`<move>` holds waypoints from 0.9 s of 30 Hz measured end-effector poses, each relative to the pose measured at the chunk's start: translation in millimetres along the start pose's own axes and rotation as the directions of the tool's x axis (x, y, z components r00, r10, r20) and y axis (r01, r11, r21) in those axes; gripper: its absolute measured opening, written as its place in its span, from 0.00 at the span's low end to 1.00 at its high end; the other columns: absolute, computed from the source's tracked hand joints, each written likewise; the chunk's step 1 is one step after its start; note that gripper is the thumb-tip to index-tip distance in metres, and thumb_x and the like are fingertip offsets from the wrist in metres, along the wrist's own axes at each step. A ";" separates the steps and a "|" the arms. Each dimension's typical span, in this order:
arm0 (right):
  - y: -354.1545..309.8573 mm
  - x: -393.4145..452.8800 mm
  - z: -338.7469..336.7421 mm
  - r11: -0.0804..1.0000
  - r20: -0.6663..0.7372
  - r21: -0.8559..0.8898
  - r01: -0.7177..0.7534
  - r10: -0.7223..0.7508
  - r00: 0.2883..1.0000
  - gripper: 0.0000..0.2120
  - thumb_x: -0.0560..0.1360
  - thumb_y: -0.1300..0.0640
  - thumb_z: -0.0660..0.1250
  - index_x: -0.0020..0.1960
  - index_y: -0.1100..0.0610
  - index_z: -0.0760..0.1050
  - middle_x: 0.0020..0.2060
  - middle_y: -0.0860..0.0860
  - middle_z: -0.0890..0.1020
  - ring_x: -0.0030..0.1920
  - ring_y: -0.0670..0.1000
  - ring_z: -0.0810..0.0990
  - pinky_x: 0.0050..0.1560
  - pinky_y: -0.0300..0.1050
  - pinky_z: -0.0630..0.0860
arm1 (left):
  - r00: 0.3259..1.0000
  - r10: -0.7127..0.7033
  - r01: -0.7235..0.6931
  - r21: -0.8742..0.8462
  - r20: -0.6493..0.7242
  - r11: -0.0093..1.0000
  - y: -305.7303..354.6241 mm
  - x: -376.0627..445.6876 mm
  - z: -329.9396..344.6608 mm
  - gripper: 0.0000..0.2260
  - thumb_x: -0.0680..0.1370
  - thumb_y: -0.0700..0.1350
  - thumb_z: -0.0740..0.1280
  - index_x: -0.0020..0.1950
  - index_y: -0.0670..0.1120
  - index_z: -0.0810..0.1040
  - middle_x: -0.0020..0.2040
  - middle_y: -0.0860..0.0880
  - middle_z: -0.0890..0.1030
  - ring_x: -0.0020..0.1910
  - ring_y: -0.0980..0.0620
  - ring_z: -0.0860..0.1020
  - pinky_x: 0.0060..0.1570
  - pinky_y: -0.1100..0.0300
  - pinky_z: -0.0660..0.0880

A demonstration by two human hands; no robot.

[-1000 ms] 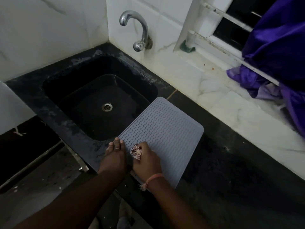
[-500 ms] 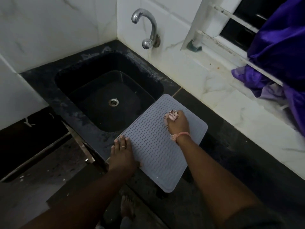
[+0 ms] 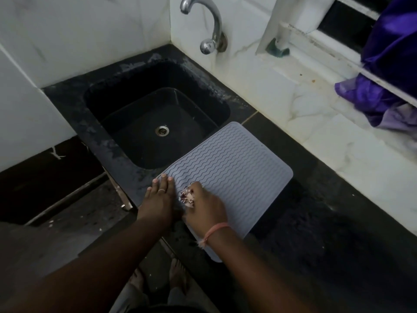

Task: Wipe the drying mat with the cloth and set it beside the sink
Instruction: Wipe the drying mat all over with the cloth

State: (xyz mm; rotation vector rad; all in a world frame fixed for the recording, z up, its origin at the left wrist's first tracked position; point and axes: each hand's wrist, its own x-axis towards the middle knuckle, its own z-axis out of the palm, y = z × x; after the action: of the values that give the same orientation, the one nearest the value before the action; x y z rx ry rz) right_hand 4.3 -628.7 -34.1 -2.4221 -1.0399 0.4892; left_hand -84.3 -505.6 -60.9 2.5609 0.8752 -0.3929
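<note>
A grey drying mat [image 3: 232, 172] with wavy ridges lies on the dark counter, just right of the black sink [image 3: 126, 105], one corner near the basin's edge. My left hand [image 3: 159, 197] lies flat with straight fingers on the mat's near left corner. Beside it my right hand [image 3: 204, 207] grips a small bunched cloth [image 3: 186, 197], white with dark red marks, and presses it onto the mat's near left part. Most of the cloth is hidden under my fingers.
A chrome tap [image 3: 207, 26] juts from the tiled wall above the sink. Purple fabric [image 3: 388, 68] hangs over the window ledge at the right. Dark counter [image 3: 327, 222] stretches to the right of the mat. My bare feet [image 3: 178, 274] show below the counter edge.
My right hand has swept the cloth from the mat's far side back to the near left corner, beside my left hand. The left hand stays pressed on the mat.
</note>
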 end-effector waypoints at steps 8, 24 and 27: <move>1.3 -7.5 -0.3 0.622 0.049 0.763 -0.174 0.213 0.976 0.11 0.74 0.57 0.74 0.55 0.51 0.76 0.48 0.46 0.85 0.47 0.40 0.84 0.47 0.39 0.82 | 0.995 -0.096 0.092 -0.077 -0.041 0.993 -3.1 -11.3 2.5 0.46 0.74 0.55 0.75 0.83 0.46 0.52 0.83 0.42 0.48 0.81 0.36 0.46 0.79 0.43 0.50; 53.4 55.0 -18.1 0.970 0.116 0.159 0.186 -0.205 0.972 0.14 0.75 0.54 0.74 0.43 0.49 0.67 0.37 0.46 0.77 0.38 0.48 0.77 0.34 0.46 0.70 | 0.975 -0.150 0.139 0.076 0.164 0.987 8.0 2.1 -2.4 0.52 0.75 0.55 0.74 0.82 0.37 0.40 0.82 0.36 0.40 0.82 0.38 0.45 0.79 0.46 0.48; 80.1 78.8 -40.7 0.982 0.067 0.140 0.128 -0.138 0.988 0.09 0.76 0.56 0.72 0.46 0.51 0.71 0.38 0.47 0.79 0.39 0.49 0.79 0.36 0.46 0.76 | 0.971 -0.153 0.140 0.080 0.184 0.987 5.9 2.5 -4.6 0.52 0.75 0.55 0.74 0.82 0.38 0.39 0.82 0.37 0.39 0.82 0.39 0.43 0.79 0.47 0.47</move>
State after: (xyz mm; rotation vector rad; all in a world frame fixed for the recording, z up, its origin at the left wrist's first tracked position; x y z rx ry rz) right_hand 122.2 -629.8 -54.2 -2.2137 -1.1538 0.5909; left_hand -78.1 -506.4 -56.2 2.4743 0.9976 -0.7099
